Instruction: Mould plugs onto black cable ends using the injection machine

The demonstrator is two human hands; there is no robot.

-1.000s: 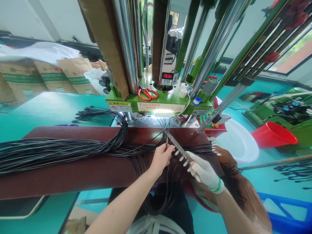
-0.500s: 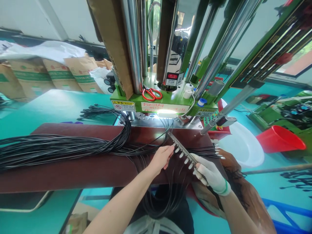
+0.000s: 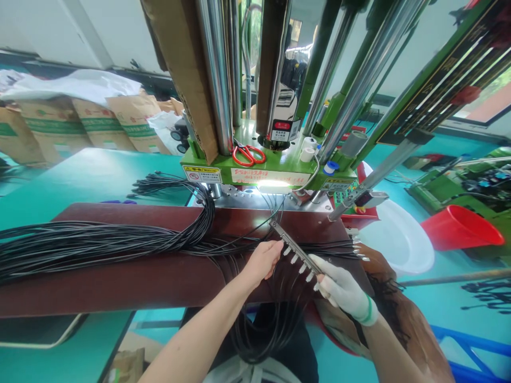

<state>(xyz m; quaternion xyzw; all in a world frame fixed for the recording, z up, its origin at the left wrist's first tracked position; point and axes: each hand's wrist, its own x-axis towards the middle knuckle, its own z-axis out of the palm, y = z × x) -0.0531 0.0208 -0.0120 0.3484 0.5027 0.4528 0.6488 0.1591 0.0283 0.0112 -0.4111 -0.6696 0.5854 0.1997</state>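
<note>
My right hand point(image 3: 343, 290), in a white glove, grips the near end of a long metal fixture bar point(image 3: 295, 248) with several silver plug tips along it. The bar slants up toward the green press machine point(image 3: 265, 173). My bare left hand point(image 3: 262, 260) rests at the bar's left side, fingers pinched together on a thin black cable point(image 3: 275, 298) beside the tips. A thick bundle of black cables point(image 3: 99, 244) lies across the dark red board point(image 3: 131, 282), with loops hanging down in front of me.
Red-handled scissors point(image 3: 248, 154) lie on the machine's green base. A white basin point(image 3: 395, 239) and a red bucket point(image 3: 459, 229) stand at the right. Brown paper sacks point(image 3: 80, 127) are stacked at the back left. The teal table point(image 3: 80, 175) extends left.
The bar and both hands have shifted slightly left and down. My left fingers have drawn closer together at the bar's side. The view itself has barely moved.
</note>
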